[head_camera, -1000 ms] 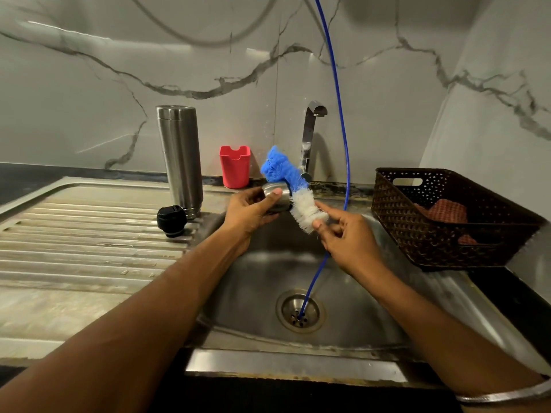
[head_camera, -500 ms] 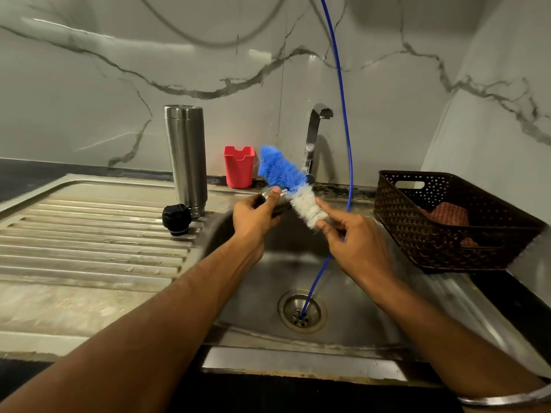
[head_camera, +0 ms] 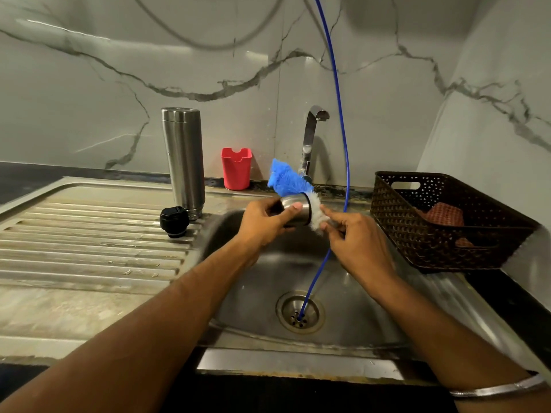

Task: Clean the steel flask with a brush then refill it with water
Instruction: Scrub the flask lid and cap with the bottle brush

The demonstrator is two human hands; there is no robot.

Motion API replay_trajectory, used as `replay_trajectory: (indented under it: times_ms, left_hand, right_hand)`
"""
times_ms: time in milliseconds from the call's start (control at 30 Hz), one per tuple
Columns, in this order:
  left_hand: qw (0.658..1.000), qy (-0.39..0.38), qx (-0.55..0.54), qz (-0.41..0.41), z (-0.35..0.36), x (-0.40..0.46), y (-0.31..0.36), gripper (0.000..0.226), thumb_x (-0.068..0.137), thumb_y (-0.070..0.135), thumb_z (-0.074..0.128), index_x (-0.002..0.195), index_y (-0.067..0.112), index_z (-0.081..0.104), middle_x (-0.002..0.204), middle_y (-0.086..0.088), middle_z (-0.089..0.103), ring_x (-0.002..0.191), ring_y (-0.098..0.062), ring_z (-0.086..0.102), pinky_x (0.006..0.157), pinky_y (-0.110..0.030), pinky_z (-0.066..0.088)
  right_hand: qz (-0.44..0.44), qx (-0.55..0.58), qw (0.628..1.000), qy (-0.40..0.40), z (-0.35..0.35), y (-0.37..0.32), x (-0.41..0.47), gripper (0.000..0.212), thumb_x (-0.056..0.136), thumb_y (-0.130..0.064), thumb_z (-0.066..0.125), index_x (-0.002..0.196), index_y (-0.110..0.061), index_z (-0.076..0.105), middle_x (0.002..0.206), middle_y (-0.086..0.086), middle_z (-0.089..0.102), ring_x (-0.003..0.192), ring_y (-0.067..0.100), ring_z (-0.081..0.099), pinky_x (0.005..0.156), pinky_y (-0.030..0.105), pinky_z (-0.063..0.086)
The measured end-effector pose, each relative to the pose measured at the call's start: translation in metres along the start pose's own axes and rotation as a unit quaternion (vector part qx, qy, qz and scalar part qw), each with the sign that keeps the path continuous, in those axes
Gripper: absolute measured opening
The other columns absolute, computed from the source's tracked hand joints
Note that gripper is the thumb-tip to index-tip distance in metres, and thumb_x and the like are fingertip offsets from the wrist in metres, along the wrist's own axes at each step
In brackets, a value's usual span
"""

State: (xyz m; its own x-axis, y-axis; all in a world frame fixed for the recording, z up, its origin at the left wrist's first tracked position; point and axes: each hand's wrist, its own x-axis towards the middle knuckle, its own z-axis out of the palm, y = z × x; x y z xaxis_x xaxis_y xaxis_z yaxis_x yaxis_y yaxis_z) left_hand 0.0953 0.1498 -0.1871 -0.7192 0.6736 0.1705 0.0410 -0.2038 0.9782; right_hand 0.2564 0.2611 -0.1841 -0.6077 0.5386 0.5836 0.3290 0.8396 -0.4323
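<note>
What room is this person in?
Most likely a kitchen. There is a steel sink with a ribbed draining board, a tap against a marble-look wall, and a steel flask standing by the basin.

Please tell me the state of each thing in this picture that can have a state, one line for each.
steel flask: upright on the drainboard, cap off
black cap: lying beside the flask
steel cup: gripped by left hand
bottle brush: held by right hand, against the cup
tap: no water visible
</note>
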Motion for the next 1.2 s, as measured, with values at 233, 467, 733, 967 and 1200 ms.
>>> replay_trajectory:
  times_ms: [233, 467, 733, 967, 1200]
  left_hand:
    - [0.974, 0.037, -0.218, -0.056, -0.006, 0.003, 0.008, 0.049, 0.092, 0.023, 0.071, 0.13, -0.006, 0.058, 0.123, -0.023, 0.069, 0.107, -0.031, 0.073, 0.086, -0.04, 0.063]
    - [0.958, 0.003, -0.277, -0.073, -0.005, -0.001, 0.016, 0.041, 0.098, 0.019, 0.065, 0.13, -0.006, 0.057, 0.125, -0.022, 0.069, 0.108, -0.028, 0.073, 0.083, -0.037, 0.063]
    - [0.962, 0.004, -0.262, -0.074, -0.008, 0.001, 0.014, 0.031, 0.098, 0.019, 0.065, 0.12, -0.003, 0.062, 0.122, -0.022, 0.07, 0.106, -0.028, 0.073, 0.082, -0.038, 0.064]
    - [0.965, -0.002, -0.251, -0.074, -0.006, 0.001, 0.015, 0.038, 0.097, 0.018, 0.067, 0.127, -0.003, 0.059, 0.123, -0.021, 0.069, 0.107, -0.028, 0.073, 0.084, -0.039, 0.063]
    - [0.971, 0.022, -0.23, -0.067, -0.004, 0.004, 0.009, 0.046, 0.093, 0.02, 0.07, 0.131, -0.003, 0.057, 0.126, -0.021, 0.068, 0.109, -0.03, 0.072, 0.092, -0.043, 0.06]
  right_hand:
    - [0.015, 0.084, 0.996, 0.031, 0.005, -0.011, -0.003, 0.04, 0.095, -0.031, 0.069, 0.135, -0.03, 0.063, 0.106, -0.006, 0.078, 0.08, -0.003, 0.065, 0.065, 0.009, 0.046]
    - [0.008, 0.129, 0.99, 0.049, 0.005, -0.022, -0.002, 0.042, 0.097, -0.027, 0.067, 0.138, -0.031, 0.058, 0.087, -0.014, 0.072, 0.064, -0.009, 0.059, 0.054, 0.011, 0.045]
    - [0.008, 0.122, 0.992, 0.018, 0.004, -0.018, 0.002, 0.037, 0.098, -0.028, 0.066, 0.135, -0.029, 0.062, 0.09, -0.012, 0.075, 0.066, -0.007, 0.059, 0.058, 0.014, 0.047]
    - [-0.003, 0.121, 0.992, 0.019, 0.003, -0.015, 0.001, 0.039, 0.098, -0.027, 0.065, 0.137, -0.03, 0.059, 0.091, -0.013, 0.074, 0.068, -0.007, 0.06, 0.064, 0.018, 0.053]
    - [-0.032, 0.118, 0.992, 0.021, 0.004, -0.015, 0.0, 0.039, 0.1, -0.027, 0.063, 0.139, -0.024, 0.059, 0.099, -0.012, 0.074, 0.077, -0.003, 0.064, 0.067, 0.018, 0.054]
